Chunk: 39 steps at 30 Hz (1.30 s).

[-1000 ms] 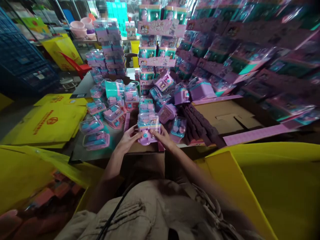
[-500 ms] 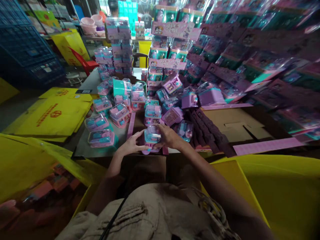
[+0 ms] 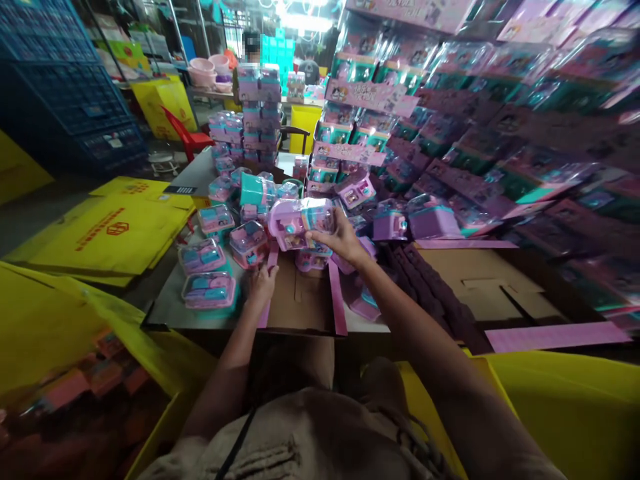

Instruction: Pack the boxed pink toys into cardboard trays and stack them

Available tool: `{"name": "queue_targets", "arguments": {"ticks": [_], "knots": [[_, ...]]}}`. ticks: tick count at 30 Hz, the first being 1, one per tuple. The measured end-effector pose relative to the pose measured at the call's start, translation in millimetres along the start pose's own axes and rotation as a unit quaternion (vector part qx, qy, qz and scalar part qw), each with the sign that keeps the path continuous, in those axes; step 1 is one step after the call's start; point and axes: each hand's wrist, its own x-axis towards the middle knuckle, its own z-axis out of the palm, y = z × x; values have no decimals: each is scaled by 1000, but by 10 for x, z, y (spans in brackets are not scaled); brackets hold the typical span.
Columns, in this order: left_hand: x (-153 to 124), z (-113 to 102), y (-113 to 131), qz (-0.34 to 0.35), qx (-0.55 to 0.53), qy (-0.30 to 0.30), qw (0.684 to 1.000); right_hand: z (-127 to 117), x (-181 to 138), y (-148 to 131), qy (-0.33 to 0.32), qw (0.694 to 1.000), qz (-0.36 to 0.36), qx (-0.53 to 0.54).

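My right hand (image 3: 343, 237) grips a pink and lilac toy case (image 3: 293, 225) with a clear lid, tipped on its side above the far part of a shallow cardboard tray (image 3: 307, 303). Closed on the tray's pink left edge is my left hand (image 3: 263, 283). A second pink toy case (image 3: 313, 260) is partly visible beneath the raised one, at the tray's far end. More clear-lidded cases stand to the left, such as a blue and pink case (image 3: 209, 290) near the table's front. The right palm hides part of the held case.
Stacked display boxes (image 3: 370, 100) rise at the back and right. Dark brown card inserts (image 3: 425, 283) lie beside another open carton (image 3: 490, 267). Yellow boxes (image 3: 565, 407) stand below the table on both sides. A person is at the back, behind stacked cases (image 3: 260, 120).
My left hand has let go of the toy case and taken hold of the tray's left edge. My right hand has lifted the case away from me and tipped it sideways.
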Motion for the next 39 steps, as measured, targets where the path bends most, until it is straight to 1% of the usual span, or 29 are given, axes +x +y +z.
{"name": "queue_targets", "arguments": {"ticks": [2,4,7,9,11,14,16,19,24,27,31,36,39], "knots": [[77,-46,-19,-10,6,-25,1000,124,113,51,-16,1000,10,20],[95,-71,-54,-17,9,-31,999,206,166,97,-41,999,9,13],[26,-58,-114,-19,10,-37,999,260,172,148,-96,995,-8,-38],[-32,-32,-139,-19,8,-40,999,270,152,154,-144,985,-36,-88],[-60,-7,-143,-20,5,-40,999,273,137,127,-204,965,-79,-145],[-33,16,-129,-22,-4,-35,999,281,151,38,-300,915,-148,-223],[4,25,-129,-23,-10,-33,999,292,181,-22,-333,889,-172,-262],[46,40,-158,-22,-19,-30,999,325,220,-69,-348,868,-171,-310],[80,76,-225,-16,-32,-30,999,412,213,-43,-367,836,-136,-385],[96,89,-248,-15,-37,-35,999,421,214,-15,-374,837,-129,-379],[106,101,-268,-11,-44,-44,998,403,243,-11,-376,844,-146,-354],[102,134,-288,-13,-50,-40,998,429,243,-58,-376,832,-127,-388],[103,144,-304,-19,-53,-38,998,418,230,-63,-379,834,-131,-379]]}}
